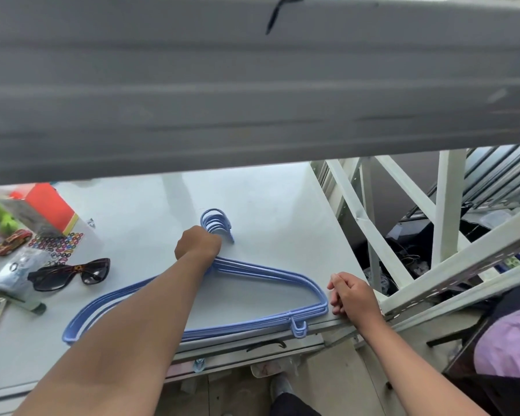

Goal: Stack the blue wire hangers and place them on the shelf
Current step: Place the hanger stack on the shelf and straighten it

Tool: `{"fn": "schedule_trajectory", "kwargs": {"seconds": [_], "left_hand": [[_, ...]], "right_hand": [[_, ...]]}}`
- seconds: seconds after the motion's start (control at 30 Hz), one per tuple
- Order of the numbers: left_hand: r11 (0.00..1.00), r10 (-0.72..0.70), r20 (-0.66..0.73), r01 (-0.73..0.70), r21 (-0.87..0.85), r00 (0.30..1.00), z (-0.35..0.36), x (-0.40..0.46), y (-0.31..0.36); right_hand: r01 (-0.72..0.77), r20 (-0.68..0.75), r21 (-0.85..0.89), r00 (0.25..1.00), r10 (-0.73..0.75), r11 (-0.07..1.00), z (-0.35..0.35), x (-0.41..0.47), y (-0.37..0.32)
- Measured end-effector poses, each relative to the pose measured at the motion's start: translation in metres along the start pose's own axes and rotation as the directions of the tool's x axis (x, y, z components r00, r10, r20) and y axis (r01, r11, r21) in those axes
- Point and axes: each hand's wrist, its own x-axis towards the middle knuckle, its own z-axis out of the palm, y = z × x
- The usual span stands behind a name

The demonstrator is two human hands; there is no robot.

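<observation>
A stack of several blue wire hangers [270, 273] lies flat on the white shelf surface [267, 199], hooks pointing away from me. My left hand [197, 243] is closed around the necks of the stack, just below the hooks [215, 222]. The stack's bottom bars run along the shelf's near edge. My right hand [350, 292] rests at the right corner of the stack, fingers curled and touching the hangers' right end near the shelf edge. It holds nothing that I can see.
A grey shelf board [252, 85] overhead fills the top of the view. On the left lie dark sunglasses [69, 274], a red-orange box [47, 208], a toy car [12, 241], colourful small rings [57, 246] and a plastic packet [18, 270]. White frame struts [403, 235] stand right.
</observation>
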Motion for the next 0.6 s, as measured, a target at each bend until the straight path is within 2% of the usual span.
{"fn": "schedule_trajectory", "kwargs": {"seconds": [0.43,0.6], "left_hand": [[0.992,-0.037,0.125,0.052,-0.116,0.992,0.0029,0.0018,0.0012],[0.988,0.043,0.160,-0.018,-0.154,0.986,-0.0031,0.0074,-0.0081]], "right_hand": [[0.007,0.002,0.022,1.000,-0.007,1.000,-0.0017,-0.0001,-0.0003],[0.011,0.019,0.019,1.000,-0.011,1.000,-0.0019,-0.0034,-0.0034]]}}
